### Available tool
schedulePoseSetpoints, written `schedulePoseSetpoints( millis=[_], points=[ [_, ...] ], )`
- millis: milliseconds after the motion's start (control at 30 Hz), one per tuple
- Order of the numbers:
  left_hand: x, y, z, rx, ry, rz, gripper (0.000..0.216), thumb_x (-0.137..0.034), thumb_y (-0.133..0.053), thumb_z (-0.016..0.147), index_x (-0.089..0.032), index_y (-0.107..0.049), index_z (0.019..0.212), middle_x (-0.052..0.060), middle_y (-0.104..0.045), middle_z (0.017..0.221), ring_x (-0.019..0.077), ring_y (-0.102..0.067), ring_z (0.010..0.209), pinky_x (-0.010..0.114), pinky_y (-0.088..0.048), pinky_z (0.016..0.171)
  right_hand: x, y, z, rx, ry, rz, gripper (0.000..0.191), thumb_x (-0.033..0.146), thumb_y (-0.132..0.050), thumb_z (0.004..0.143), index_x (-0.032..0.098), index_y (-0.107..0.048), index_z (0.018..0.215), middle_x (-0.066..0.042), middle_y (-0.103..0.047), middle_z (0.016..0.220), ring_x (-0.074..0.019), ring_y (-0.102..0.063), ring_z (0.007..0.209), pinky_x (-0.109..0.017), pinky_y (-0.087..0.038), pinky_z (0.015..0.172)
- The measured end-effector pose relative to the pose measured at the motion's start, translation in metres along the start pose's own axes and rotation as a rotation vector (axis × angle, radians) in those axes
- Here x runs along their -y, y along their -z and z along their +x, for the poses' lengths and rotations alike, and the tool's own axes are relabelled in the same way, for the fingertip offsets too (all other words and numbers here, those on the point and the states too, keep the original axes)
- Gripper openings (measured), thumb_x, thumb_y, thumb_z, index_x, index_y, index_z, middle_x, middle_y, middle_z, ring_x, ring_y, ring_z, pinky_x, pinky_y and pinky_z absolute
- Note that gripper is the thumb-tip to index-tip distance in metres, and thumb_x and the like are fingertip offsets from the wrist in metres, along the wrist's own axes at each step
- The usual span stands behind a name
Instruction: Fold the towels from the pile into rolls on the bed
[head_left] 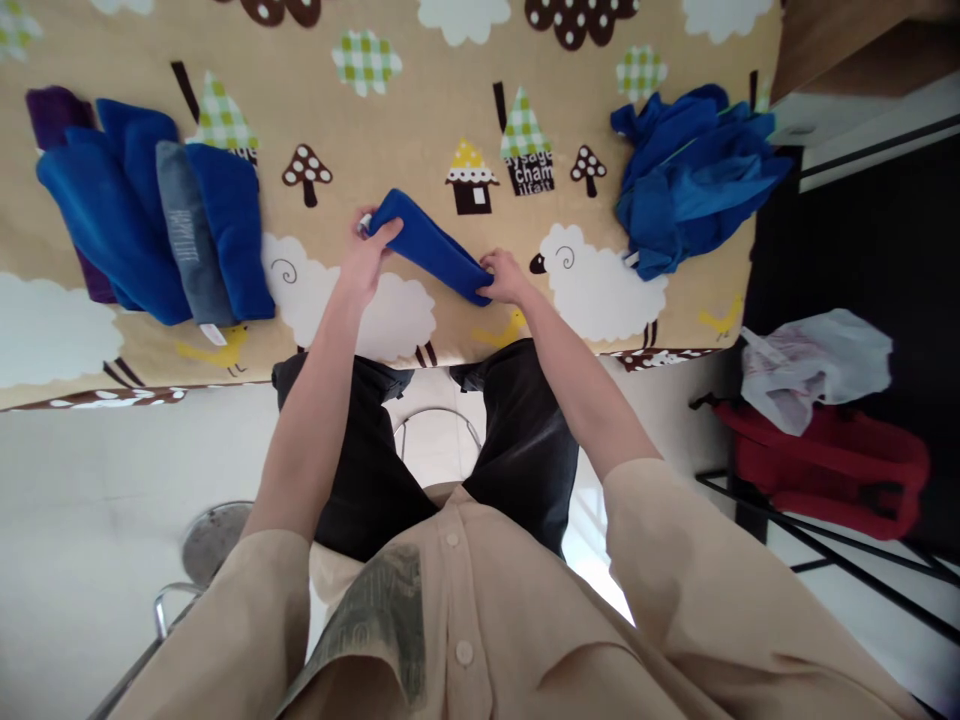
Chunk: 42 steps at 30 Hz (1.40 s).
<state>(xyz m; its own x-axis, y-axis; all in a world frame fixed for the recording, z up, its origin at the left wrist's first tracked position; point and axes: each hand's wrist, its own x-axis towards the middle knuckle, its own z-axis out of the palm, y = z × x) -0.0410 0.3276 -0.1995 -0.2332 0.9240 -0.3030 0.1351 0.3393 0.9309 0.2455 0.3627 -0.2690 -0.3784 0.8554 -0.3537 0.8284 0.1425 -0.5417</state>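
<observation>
A folded blue cloth point(431, 245) lies slanted on the patterned tablecloth point(420, 120) near the table's front edge. My left hand point(367, 258) pinches its far left end, fingers closed on the fabric. Closed on the cloth's near right end is my right hand point(506, 277). Both forearms reach up from my lap to the table.
A row of folded blue, grey and purple cloths point(150, 225) lies at the left. A loose heap of blue cloths point(690, 180) sits at the right. On the floor to the right a white plastic bag point(814, 365) rests on a red bag point(832, 465). A stool point(214, 540) stands below left.
</observation>
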Motion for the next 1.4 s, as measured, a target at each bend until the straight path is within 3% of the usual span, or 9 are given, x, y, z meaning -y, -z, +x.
schedulePoseSetpoints(
  millis=[167,367,567,700,833,1000,1133,1233,1400],
  points=[
    [-0.027,-0.002,-0.015,0.074,-0.217,-0.254,0.051,-0.052,-0.076,0.085,-0.026,-0.058,0.125,0.003,-0.070,0.124,0.0250,-0.065,0.126,0.040,-0.054,0.107,0.028,-0.002,-0.006,0.026,0.014,0.107,0.059,0.038,-0.086,0.065,0.020,-0.062,0.116,-0.011,-0.070,0.113,-0.0324,-0.064,0.106,-0.052,-0.054,0.100],
    [-0.044,0.005,-0.029,0.016,-0.234,-0.248,0.040,-0.043,-0.081,0.083,-0.029,-0.063,0.117,0.000,-0.070,0.123,0.0268,-0.062,0.131,0.039,-0.056,0.107,0.073,-0.008,-0.016,-0.061,0.074,0.156,0.085,0.050,-0.086,0.066,0.022,-0.052,0.139,-0.015,-0.066,0.130,-0.0377,-0.058,0.127,-0.052,-0.051,0.104],
    [-0.056,0.025,-0.041,-0.117,-0.266,-0.176,0.035,-0.039,-0.074,0.090,-0.030,-0.061,0.122,-0.003,-0.068,0.121,0.0266,-0.062,0.132,0.040,-0.056,0.108,0.128,-0.066,-0.030,-0.159,-0.038,0.136,0.052,0.057,-0.066,0.085,0.025,-0.063,0.126,-0.014,-0.063,0.132,-0.0317,-0.059,0.126,-0.052,-0.052,0.105],
    [-0.058,0.044,-0.054,-0.167,-0.266,-0.110,0.036,-0.042,-0.069,0.094,-0.033,-0.058,0.127,-0.004,-0.065,0.128,0.0257,-0.059,0.136,0.037,-0.056,0.107,0.172,-0.108,-0.035,-0.147,-0.012,0.138,0.043,0.052,-0.059,0.090,0.026,-0.065,0.124,-0.013,-0.065,0.131,-0.0303,-0.057,0.131,-0.051,-0.052,0.107],
    [-0.051,0.073,-0.063,-0.159,-0.295,-0.063,0.042,-0.047,-0.070,0.093,-0.035,-0.056,0.131,-0.003,-0.064,0.133,0.0257,-0.058,0.137,0.037,-0.054,0.109,0.218,-0.126,-0.028,-0.105,-0.023,0.243,0.046,0.054,-0.062,0.089,0.027,-0.064,0.125,-0.011,-0.072,0.116,-0.0332,-0.065,0.118,-0.055,-0.057,0.101],
    [-0.035,0.130,-0.081,-0.210,-0.266,-0.021,0.045,-0.046,-0.070,0.092,-0.035,-0.053,0.132,-0.004,-0.062,0.132,0.0270,-0.056,0.139,0.042,-0.053,0.112,0.270,-0.146,-0.014,-0.064,0.038,0.316,0.053,0.059,-0.067,0.085,0.023,-0.065,0.124,-0.012,-0.074,0.112,-0.0347,-0.067,0.114,-0.053,-0.060,0.097],
    [-0.019,0.177,-0.097,-0.460,-0.415,-0.086,0.041,-0.055,-0.071,0.090,-0.031,-0.055,0.119,-0.001,-0.063,0.121,0.0233,-0.062,0.126,0.038,-0.051,0.112,0.310,-0.180,-0.005,-0.001,0.121,0.341,0.046,0.054,-0.073,0.082,0.023,-0.066,0.115,-0.010,-0.075,0.107,-0.0328,-0.068,0.112,-0.049,-0.060,0.095],
    [-0.002,0.206,-0.101,-0.645,-0.605,-0.117,0.053,-0.072,-0.067,0.086,-0.025,-0.055,0.108,0.002,-0.063,0.104,0.0209,-0.066,0.106,0.037,-0.055,0.099,0.338,-0.210,0.003,0.028,0.188,0.408,0.040,0.050,-0.074,0.081,0.020,-0.066,0.105,-0.008,-0.075,0.098,-0.0307,-0.069,0.106,-0.045,-0.060,0.091],
    [0.021,0.231,-0.102,-0.726,-0.613,0.014,0.058,-0.076,-0.058,0.089,-0.023,-0.055,0.111,0.004,-0.064,0.108,0.0165,-0.060,0.105,0.035,-0.048,0.100,0.366,-0.242,0.018,0.079,0.231,0.480,0.025,0.037,-0.075,0.080,0.017,-0.063,0.088,-0.007,-0.074,0.089,-0.0288,-0.070,0.098,-0.039,-0.059,0.087]
  ],
)
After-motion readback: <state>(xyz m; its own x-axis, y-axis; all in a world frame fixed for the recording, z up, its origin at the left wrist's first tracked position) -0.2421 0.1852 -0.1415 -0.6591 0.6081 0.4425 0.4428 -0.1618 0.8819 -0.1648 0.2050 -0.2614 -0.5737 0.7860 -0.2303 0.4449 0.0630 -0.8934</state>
